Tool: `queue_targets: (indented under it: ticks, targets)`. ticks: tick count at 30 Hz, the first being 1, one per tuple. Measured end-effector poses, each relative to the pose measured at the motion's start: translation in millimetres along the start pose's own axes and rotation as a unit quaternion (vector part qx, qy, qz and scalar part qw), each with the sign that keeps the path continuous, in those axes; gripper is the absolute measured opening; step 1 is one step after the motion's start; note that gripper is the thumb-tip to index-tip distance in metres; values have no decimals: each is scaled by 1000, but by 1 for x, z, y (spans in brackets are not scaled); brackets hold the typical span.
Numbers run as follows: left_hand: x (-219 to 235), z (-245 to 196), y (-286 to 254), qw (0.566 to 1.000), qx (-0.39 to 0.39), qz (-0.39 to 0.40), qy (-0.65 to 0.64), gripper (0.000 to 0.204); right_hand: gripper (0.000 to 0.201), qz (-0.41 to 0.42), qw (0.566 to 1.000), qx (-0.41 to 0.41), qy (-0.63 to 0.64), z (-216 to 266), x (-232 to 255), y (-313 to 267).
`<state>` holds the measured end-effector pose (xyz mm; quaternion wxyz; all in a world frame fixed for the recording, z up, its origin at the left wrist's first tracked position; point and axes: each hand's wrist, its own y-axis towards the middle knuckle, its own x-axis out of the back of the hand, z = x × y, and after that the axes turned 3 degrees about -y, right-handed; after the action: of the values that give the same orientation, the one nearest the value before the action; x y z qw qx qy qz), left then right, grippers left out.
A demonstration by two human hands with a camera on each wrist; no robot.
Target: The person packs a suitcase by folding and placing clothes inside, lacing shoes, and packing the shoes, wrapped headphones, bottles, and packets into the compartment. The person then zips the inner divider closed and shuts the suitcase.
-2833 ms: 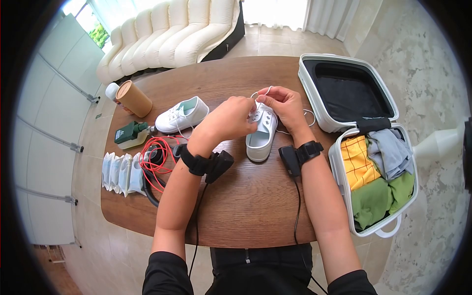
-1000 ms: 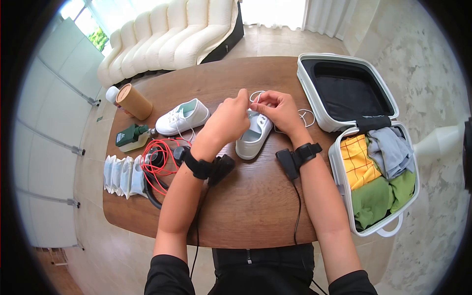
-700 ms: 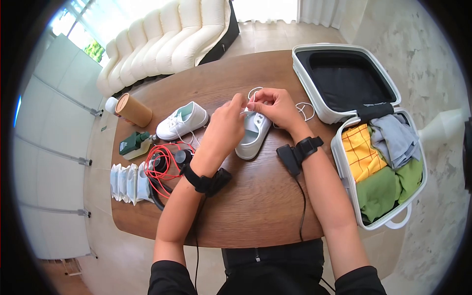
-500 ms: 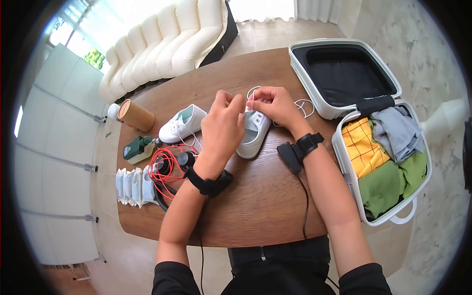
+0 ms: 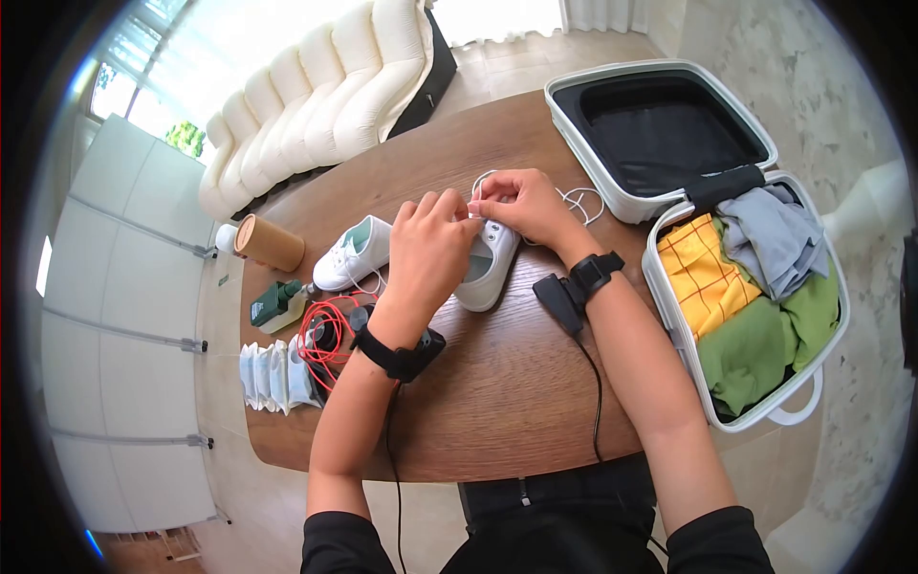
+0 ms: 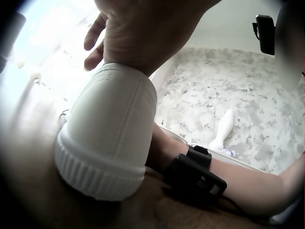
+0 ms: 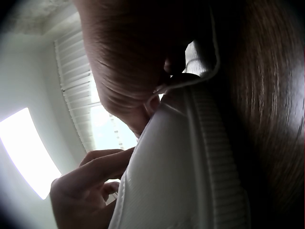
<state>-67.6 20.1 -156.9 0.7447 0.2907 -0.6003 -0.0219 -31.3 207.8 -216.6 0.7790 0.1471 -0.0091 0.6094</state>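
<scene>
A white sneaker point(image 5: 485, 290) stands on the wooden table with its heel toward me; its ribbed sole shows large in the left wrist view. My right hand point(image 5: 532, 209) pinches a white shoelace point(image 5: 477, 179) above the shoe's eyelets, and a loose length trails to the right. My left hand point(image 5: 430, 247) bends over the left side of the opening, its thumb and finger pinching at the lace close to the right fingertips; its fingertips are partly hidden. The other sneaker point(image 5: 341, 264), laced, lies to the left.
An open white suitcase point(image 5: 674, 330) with folded clothes stands at the right. To the left are a red cable point(image 5: 320, 328), black headphones point(image 5: 361, 316), a green-capped bottle point(image 5: 273, 306), a cardboard tube point(image 5: 273, 244) and several white-blue packets point(image 5: 273, 375).
My head view has turned and tilted. The sneaker's heel has swung left since the earliest frame. My left hand, its index finger raised a second ago, has come back against the right fingertips.
</scene>
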Motion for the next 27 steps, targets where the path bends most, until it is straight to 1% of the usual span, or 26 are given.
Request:
queue_targets:
  ticks: [4,7,9,15,21,25,27]
  targets:
    - [-1,0,3,1000,-18,-4,-8,8,18,4,1000,6,3,1,0,0]
    - [2,-3,5,1000,-19,16,12,6,18,5,1000,5,2,1,0,0]
    - [3,-5,7,998,-27,22,49,6,19,4,1000,4,0,0,0,0]
    - [-4,-2,5,996,-47,19,72,3,17,14,1000,14,22,-4,-1,2]
    - [-1,0,8,995,-70,25,60,5,15,1,1000,17,17,-4,-1,1]
    - [1,0,4,995,-64,27,65,4,15,6,1000,12,25,-3,-1,1]
    - [1,-1,5,995,-51,41,72,5,14,4,1000,14,24,-3,-1,1]
